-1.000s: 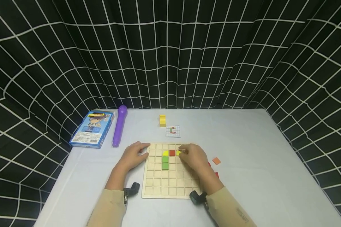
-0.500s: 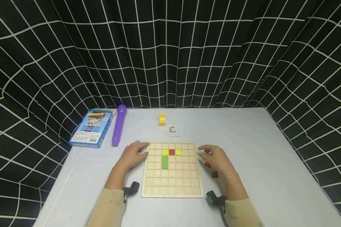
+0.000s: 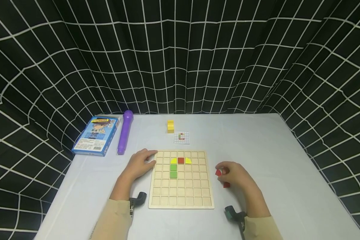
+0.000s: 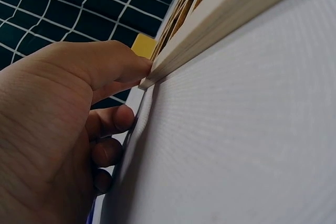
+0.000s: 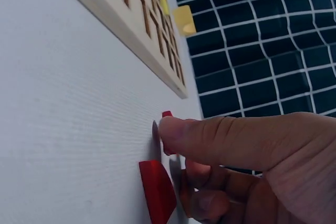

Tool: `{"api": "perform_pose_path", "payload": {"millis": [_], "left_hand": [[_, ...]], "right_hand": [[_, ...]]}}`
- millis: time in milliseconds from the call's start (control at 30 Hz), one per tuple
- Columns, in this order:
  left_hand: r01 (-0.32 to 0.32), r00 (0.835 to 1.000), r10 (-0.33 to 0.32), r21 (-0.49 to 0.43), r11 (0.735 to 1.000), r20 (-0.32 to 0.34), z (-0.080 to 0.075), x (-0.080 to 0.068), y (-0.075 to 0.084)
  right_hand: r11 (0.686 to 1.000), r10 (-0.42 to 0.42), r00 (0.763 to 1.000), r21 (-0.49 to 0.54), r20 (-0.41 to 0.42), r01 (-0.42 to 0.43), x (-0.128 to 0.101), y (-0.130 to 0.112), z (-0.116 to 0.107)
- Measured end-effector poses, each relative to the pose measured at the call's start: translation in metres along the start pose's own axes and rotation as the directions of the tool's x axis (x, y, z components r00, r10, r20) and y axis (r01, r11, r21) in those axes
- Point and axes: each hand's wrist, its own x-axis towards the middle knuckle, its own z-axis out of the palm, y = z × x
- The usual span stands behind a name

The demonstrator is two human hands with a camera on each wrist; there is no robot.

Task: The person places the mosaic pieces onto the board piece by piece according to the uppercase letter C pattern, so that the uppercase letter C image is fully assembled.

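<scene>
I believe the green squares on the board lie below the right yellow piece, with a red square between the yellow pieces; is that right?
Not quite: the head view shows the green squares below the left yellow piece, with the red square indeed between both yellow pieces.

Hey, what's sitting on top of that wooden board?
On the wooden board are a red square between two yellow pieces, and two green squares lined up below the left yellow one. What's beneath them is covered.
</scene>
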Motion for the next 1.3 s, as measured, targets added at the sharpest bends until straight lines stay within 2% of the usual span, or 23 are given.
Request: {"api": "perform_pose_path", "payload": {"millis": [367, 633, 933, 1067, 1200, 1300], "left_hand": [[0.008, 1.0, -0.008, 0.002, 1.0, -0.007, 0.002, 0.0, -0.001], [0.005, 1.0, -0.005, 0.006, 1.0, -0.01, 0.0, 0.0, 0.0], [0.0, 1.0, 0.0, 0.006, 1.0, -0.014, 0.001, 0.001, 0.0], [0.004, 1.0, -0.004, 0.005, 1.0, -0.009, 0.001, 0.001, 0.0], [0.011, 1.0, -0.011, 0.002, 1.0, -0.008, 0.001, 0.001, 0.0], [0.014, 1.0, -0.014, -0.003, 1.0, -0.009, 0.001, 0.0, 0.0]], "right_hand": [[0.993, -0.009, 1.0, -0.114, -0.012, 0.008, -0.004, -0.003, 0.002], [0.976, 0.004, 0.997, -0.219, -0.078, -0.021, -0.006, -0.001, 0.006], [0.986, -0.041, 0.999, -0.162, -0.036, 0.035, -0.001, -0.001, 0.006], [0.985, -0.045, 0.997, -0.172, -0.069, 0.033, -0.002, -0.004, 0.007], [0.999, -0.023, 0.997, -0.036, -0.067, 0.021, -0.006, -0.015, 0.007], [0.995, -0.041, 0.998, 0.085, -0.048, 0.045, -0.01, -0.028, 0.008]]}}
